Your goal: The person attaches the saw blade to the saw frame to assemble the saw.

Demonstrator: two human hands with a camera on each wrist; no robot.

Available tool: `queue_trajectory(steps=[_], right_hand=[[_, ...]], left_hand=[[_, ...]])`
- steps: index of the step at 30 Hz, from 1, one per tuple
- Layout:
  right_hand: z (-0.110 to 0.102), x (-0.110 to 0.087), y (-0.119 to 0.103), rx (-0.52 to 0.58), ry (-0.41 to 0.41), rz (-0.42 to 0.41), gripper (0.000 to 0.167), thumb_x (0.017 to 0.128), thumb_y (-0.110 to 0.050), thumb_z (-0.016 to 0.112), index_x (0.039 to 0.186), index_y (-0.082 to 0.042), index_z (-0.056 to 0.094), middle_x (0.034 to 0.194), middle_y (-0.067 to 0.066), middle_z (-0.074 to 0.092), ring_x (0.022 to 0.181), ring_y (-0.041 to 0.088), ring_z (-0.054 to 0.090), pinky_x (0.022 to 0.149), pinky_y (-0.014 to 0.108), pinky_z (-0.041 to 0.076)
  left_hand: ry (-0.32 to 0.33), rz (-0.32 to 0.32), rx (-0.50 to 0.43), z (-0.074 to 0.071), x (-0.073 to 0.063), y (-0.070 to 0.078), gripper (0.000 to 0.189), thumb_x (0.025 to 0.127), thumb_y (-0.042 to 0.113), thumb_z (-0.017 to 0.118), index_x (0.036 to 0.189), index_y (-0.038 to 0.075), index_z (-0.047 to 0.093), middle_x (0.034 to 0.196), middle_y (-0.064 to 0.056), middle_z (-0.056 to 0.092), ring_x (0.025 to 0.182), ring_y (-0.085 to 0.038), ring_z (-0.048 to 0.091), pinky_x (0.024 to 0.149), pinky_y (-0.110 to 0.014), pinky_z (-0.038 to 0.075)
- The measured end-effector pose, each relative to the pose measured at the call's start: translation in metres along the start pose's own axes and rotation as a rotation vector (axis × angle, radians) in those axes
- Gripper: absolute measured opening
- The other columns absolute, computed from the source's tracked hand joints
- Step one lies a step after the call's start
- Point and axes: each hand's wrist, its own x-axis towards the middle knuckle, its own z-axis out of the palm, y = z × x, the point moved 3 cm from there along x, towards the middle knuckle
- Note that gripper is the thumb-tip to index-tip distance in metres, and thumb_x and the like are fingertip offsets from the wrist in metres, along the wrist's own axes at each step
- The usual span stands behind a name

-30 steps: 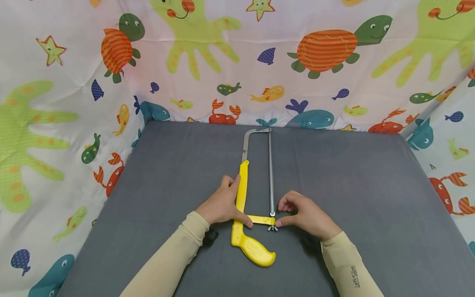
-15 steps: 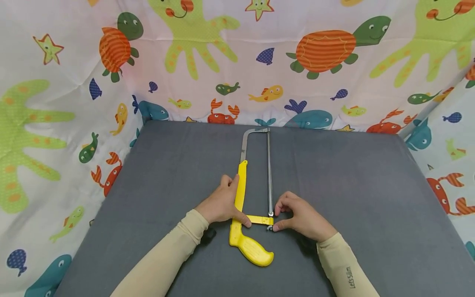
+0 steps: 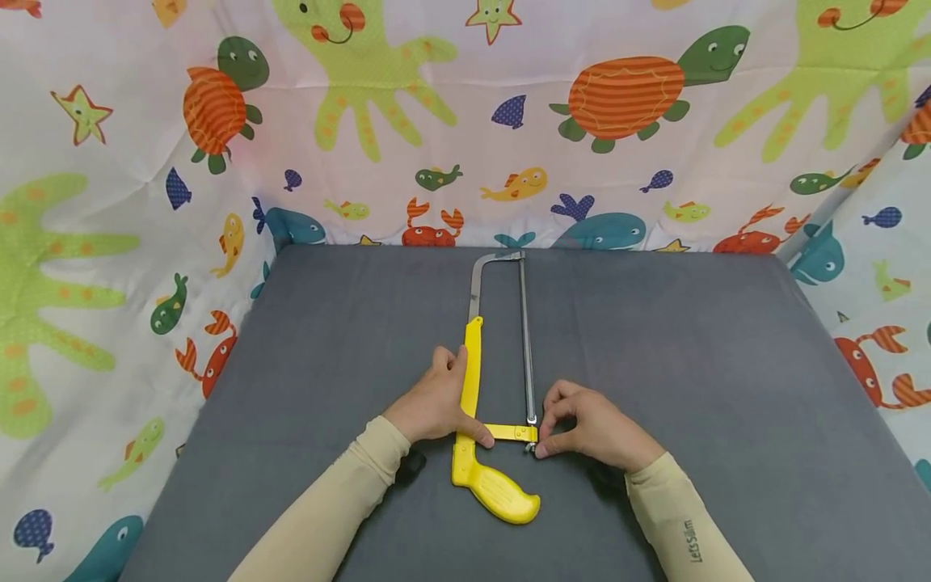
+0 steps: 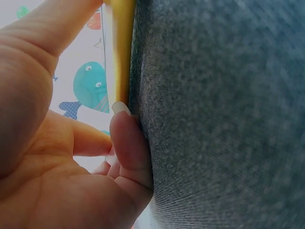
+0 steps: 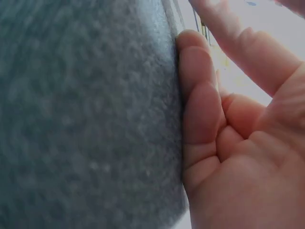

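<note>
A hacksaw (image 3: 473,368) with a yellow frame and handle lies flat on the grey table, its silver front bow pointing away. My left hand (image 3: 436,396) grips the yellow frame, with the thumb laid across the yellow crossbar (image 3: 509,432). In the left wrist view, fingertips press against the frame's yellow side, low at the cloth. At the near end of the blade side bar (image 3: 527,347) sits a small metal wing nut (image 3: 529,449). My right hand (image 3: 600,424) pinches at this nut with thumb and curled index finger; its other fingers rest on the cloth in the right wrist view.
A grey cloth (image 3: 349,323) covers the table. White fabric (image 3: 407,97) printed with sea animals stands along the back and both sides. The yellow pistol-shaped handle (image 3: 505,495) points toward the near edge, between the two forearms.
The wing nut's wings have turned from spread wide to narrower. My right thumb has shifted slightly around the nut, while my left hand keeps its hold on the frame.
</note>
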Motion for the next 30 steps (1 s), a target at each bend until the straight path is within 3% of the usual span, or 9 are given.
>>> queue_trajectory(steps=[6, 12, 21, 26, 30], right_hand=[[0.001, -0.001, -0.003, -0.009, -0.006, 0.008, 0.020, 0.083, -0.049, 0.093, 0.075, -0.034, 0.081, 0.098, -0.003, 0.055, 0.090, 0.015, 0.054, 0.074, 0.025, 0.045], [0.003, 0.000, -0.006, -0.016, 0.005, 0.043, 0.026, 0.085, -0.053, 0.090, 0.074, -0.031, 0.080, 0.097, -0.002, 0.055, 0.088, 0.015, 0.052, 0.072, 0.025, 0.044], [0.005, 0.001, -0.011, -0.004, 0.026, 0.073, 0.034, 0.084, -0.046, 0.093, 0.067, -0.025, 0.073, 0.095, 0.001, 0.053, 0.085, 0.015, 0.052, 0.070, 0.025, 0.043], [0.006, 0.001, -0.011, -0.012, 0.030, 0.086, 0.031, 0.085, -0.046, 0.092, 0.070, -0.027, 0.073, 0.095, 0.000, 0.053, 0.084, 0.013, 0.052, 0.070, 0.025, 0.043], [0.004, 0.000, -0.009, -0.013, -0.020, 0.070, 0.020, 0.087, -0.037, 0.092, 0.078, -0.029, 0.076, 0.097, -0.001, 0.054, 0.090, 0.014, 0.054, 0.076, 0.025, 0.045]], left_hand=[[-0.004, -0.012, 0.011, 0.001, 0.001, 0.000, 0.156, 0.065, 0.056, 0.103, 0.174, 0.005, 0.003, 0.144, -0.014, 0.035, 0.109, -0.023, 0.056, 0.094, -0.035, 0.053], [-0.008, -0.027, 0.004, 0.001, 0.001, 0.000, 0.157, 0.064, 0.055, 0.104, 0.174, 0.006, 0.003, 0.148, -0.015, 0.035, 0.112, -0.023, 0.056, 0.098, -0.037, 0.054], [-0.003, -0.026, 0.017, 0.000, 0.001, 0.002, 0.157, 0.064, 0.055, 0.104, 0.174, 0.005, 0.005, 0.150, -0.017, 0.034, 0.114, -0.023, 0.056, 0.099, -0.037, 0.054], [-0.003, -0.029, 0.033, 0.000, 0.001, 0.001, 0.156, 0.064, 0.056, 0.103, 0.174, 0.004, 0.005, 0.149, -0.017, 0.035, 0.111, -0.023, 0.056, 0.096, -0.036, 0.055], [0.002, -0.029, 0.032, 0.000, 0.001, 0.001, 0.156, 0.064, 0.056, 0.104, 0.174, 0.004, 0.006, 0.151, -0.018, 0.035, 0.112, -0.023, 0.057, 0.098, -0.037, 0.055]])
